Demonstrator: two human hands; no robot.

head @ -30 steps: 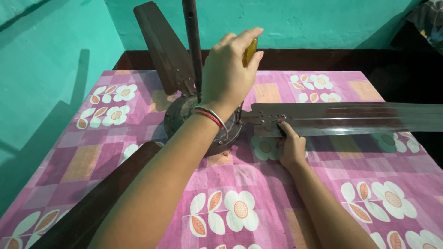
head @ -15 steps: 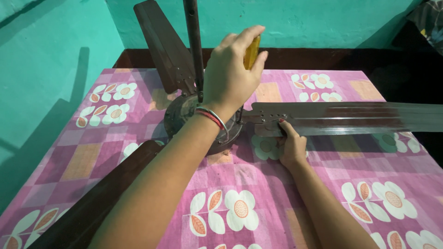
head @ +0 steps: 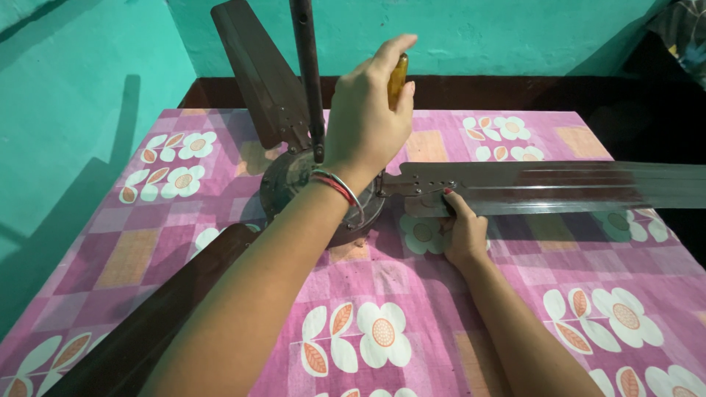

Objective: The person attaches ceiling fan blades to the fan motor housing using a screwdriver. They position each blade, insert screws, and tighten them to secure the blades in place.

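Gripping screwdriver (head: 397, 77) above fan hub (head: 294, 180), steadying blade (head: 559, 185)

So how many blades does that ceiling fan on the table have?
3. One brown blade tilts up toward the back wall, one blade runs to the lower left under the left arm, and one blade stretches right, steadied by the right hand.
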